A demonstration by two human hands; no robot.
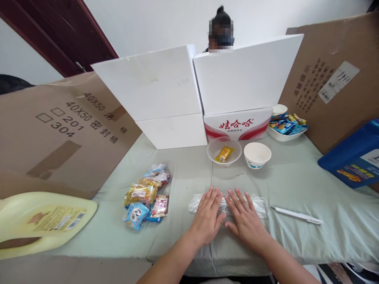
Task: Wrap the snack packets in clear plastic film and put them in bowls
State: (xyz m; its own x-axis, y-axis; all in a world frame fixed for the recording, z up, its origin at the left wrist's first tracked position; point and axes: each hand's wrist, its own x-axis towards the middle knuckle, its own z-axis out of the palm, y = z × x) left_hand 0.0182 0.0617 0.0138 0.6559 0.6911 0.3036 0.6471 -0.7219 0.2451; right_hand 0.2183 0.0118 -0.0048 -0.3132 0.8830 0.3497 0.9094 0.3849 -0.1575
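Green tablecloth [186, 167], hands [207, 217] [243, 217] between snacks [141, 193] and pen [296, 214]

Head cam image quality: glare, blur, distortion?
Head view: soft light, no strong motion blur on the left hand or right hand; head view: small glints on the clear crinkled wrap and snack packets; head view: wide-angle look, the left cardboard box stretched toward the edge; head view: pixelation over a person's head.

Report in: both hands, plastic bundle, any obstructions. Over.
Left hand, right hand: open, palms down over plastic bundle. Bundle lying crosswise on cloth. Pen off its right end, not touching; nothing seen blocking.
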